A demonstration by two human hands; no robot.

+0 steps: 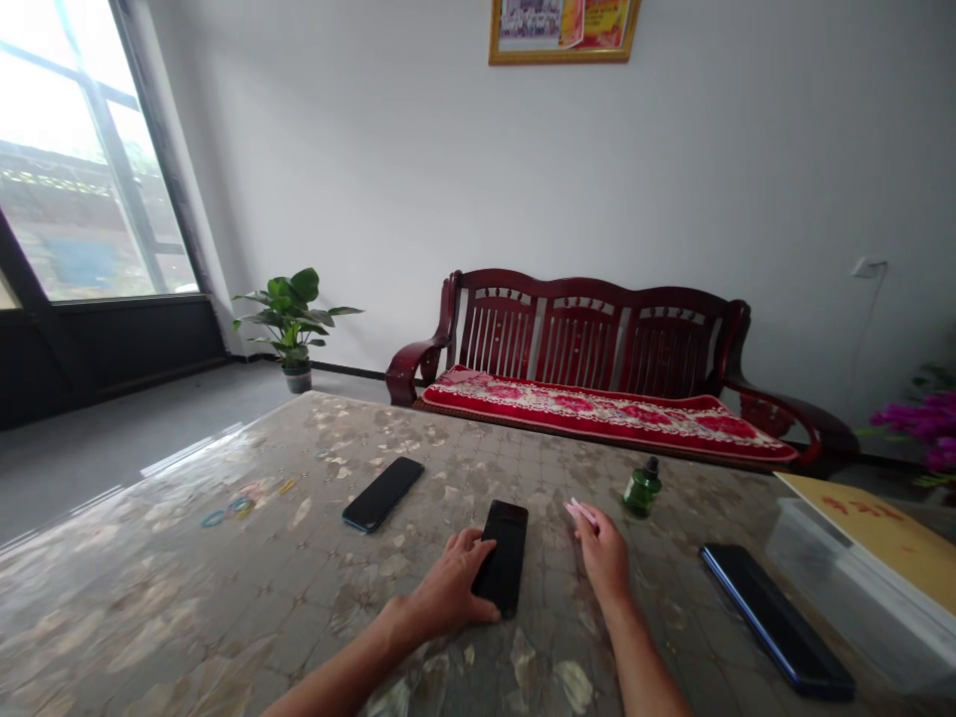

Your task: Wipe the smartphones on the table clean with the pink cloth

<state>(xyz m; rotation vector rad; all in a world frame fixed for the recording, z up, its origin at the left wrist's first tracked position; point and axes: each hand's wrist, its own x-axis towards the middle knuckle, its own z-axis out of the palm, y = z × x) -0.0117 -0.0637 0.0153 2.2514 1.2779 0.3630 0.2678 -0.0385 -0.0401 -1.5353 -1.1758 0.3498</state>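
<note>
A black smartphone (pixel 505 558) lies screen up near the middle of the table. My left hand (pixel 452 588) grips it from the left, fingers over its edge and thumb at its lower corner. Pinched in my right hand (pixel 606 558) is a small pale pink folded piece (pixel 581 513), perhaps cloth or paper; it is held just above or on the table, to the right of the phone. Beyond my right hand stands a small green bottle (pixel 642 488) with a black top. A second dark phone (pixel 383 494) rests flat to the left.
The table (pixel 284 597) has a floral cover. Colourful bands (pixel 235 508) lie at its left. At the right are a blue-edged phone (pixel 777 622) and a clear plastic box (pixel 829 578) with a tan folder (pixel 881 528) on top. A wooden bench (pixel 583 329) stands behind.
</note>
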